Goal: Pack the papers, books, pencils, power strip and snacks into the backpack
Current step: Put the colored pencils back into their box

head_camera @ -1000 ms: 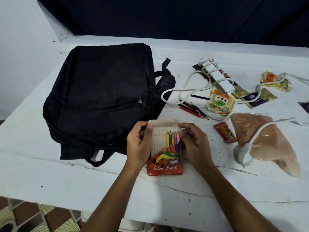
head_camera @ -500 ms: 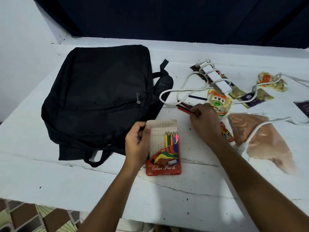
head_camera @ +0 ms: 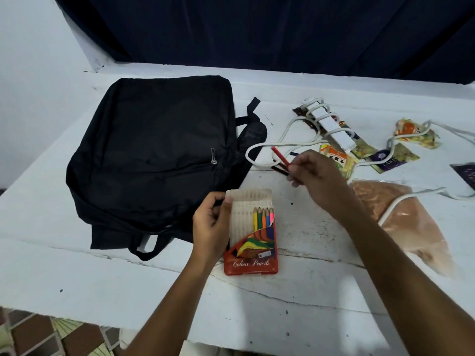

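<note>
A red pencil [head_camera: 280, 157] is pinched in the right hand [head_camera: 317, 176], lifted above the table [head_camera: 102, 283]; the pencil box [head_camera: 251, 235] is gripped at its flap by the left hand [head_camera: 212, 227]. The pencil could be jammed against the 5 already slotted in, or the flap bent. The box is red, worn, half empty, just beside the closed backpack [head_camera: 154, 155].

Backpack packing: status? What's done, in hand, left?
Done: nothing visibly packed; the backpack lies flat, front zipper shut.
In hand: right hand pinches a red pencil; left hand holds the pencil box open, five pencils inside.
Left: loose pencils, power strip with its cord, snack packets and the tan bag remain on the table. No papers or books visible.
</note>
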Action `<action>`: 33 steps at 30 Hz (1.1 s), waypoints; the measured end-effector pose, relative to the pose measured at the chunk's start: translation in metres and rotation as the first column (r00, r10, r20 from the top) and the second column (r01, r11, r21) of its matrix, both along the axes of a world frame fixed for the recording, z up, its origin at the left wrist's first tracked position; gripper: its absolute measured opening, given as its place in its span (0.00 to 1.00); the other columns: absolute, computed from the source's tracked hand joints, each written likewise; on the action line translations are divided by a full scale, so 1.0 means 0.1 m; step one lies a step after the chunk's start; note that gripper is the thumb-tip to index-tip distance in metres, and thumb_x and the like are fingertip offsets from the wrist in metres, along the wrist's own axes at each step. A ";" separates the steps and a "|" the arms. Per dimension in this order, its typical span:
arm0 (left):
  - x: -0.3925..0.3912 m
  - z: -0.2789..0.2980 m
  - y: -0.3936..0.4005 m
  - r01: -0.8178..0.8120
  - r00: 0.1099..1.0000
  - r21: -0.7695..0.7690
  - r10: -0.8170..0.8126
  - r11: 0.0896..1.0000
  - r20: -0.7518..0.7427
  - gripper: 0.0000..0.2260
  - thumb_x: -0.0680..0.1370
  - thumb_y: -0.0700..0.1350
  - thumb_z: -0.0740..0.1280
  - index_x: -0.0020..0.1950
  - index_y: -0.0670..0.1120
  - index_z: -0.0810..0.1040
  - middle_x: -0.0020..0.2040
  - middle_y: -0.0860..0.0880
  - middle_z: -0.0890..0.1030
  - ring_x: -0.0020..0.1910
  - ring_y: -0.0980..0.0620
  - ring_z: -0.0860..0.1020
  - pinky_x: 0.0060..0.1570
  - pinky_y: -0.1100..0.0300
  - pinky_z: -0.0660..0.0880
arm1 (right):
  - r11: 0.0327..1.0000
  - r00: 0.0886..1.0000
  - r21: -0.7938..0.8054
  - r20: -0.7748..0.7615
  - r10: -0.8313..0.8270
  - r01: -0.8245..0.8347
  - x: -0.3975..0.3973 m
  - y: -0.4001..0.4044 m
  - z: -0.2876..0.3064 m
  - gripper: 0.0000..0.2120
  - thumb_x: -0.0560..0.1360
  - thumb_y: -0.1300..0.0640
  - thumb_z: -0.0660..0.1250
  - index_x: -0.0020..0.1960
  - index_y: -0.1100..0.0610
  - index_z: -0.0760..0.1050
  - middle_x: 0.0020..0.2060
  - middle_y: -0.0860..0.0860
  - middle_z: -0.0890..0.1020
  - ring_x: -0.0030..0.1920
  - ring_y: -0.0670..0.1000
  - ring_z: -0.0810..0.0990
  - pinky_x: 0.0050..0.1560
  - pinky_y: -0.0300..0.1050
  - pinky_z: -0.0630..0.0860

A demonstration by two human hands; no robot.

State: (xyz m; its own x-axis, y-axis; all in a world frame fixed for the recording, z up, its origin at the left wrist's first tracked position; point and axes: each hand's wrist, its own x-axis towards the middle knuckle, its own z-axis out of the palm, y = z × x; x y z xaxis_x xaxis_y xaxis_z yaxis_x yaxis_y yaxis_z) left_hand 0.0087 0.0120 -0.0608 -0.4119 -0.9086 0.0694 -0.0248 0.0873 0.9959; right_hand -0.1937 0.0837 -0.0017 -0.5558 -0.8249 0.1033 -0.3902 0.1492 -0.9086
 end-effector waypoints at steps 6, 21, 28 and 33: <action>0.00 0.00 0.00 -0.004 1.000 0.004 0.004 1.000 0.001 0.08 0.78 0.53 0.62 0.46 0.50 0.77 0.38 0.42 0.82 0.39 0.37 0.81 0.36 0.36 0.76 | 0.911 0.893 0.033 0.216 0.396 -0.412 0.26 0.02 0.26 0.07 0.72 0.67 0.69 0.42 0.57 0.81 0.31 0.52 0.79 0.32 0.45 0.74 0.34 0.38 0.72; -0.01 -0.02 -0.01 -0.044 0.999 -0.031 0.044 0.999 0.000 0.08 0.81 0.47 0.63 0.45 0.48 0.78 0.36 0.35 0.78 0.32 0.36 0.76 0.32 0.41 0.75 | 0.864 0.824 0.468 -0.406 0.396 -0.184 0.72 -0.06 0.09 0.37 0.67 0.53 0.75 0.71 0.47 0.61 0.40 0.45 0.75 0.43 0.48 0.75 0.38 0.41 0.69; -0.01 -0.04 0.00 -0.035 0.999 0.001 0.035 0.999 0.024 0.07 0.81 0.46 0.61 0.46 0.45 0.77 0.37 0.43 0.81 0.36 0.44 0.81 0.35 0.47 0.77 | 0.988 0.987 0.155 -0.159 0.016 0.009 0.25 -0.16 -0.05 0.14 0.72 0.56 0.73 0.55 0.52 0.75 0.32 0.49 0.76 0.31 0.46 0.74 0.32 0.39 0.72; 0.00 -0.03 0.01 -0.013 0.999 -0.005 0.013 1.000 0.033 0.08 0.80 0.47 0.61 0.47 0.45 0.76 0.36 0.49 0.82 0.36 0.51 0.82 0.33 0.55 0.78 | 0.910 0.922 0.349 -0.380 -0.081 0.224 -0.18 -0.25 -0.33 0.05 0.72 0.58 0.69 0.48 0.53 0.79 0.39 0.49 0.79 0.44 0.54 0.79 0.41 0.43 0.71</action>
State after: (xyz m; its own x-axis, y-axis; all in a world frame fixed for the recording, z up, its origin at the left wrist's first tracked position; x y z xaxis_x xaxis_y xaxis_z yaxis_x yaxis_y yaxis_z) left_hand 0.0086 0.0127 -0.0636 -0.4018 -0.9137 0.0604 -0.0586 0.0915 0.9941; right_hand -0.2116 0.0587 -0.0348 -0.6639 -0.7477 0.0116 -0.6145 0.5366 -0.5784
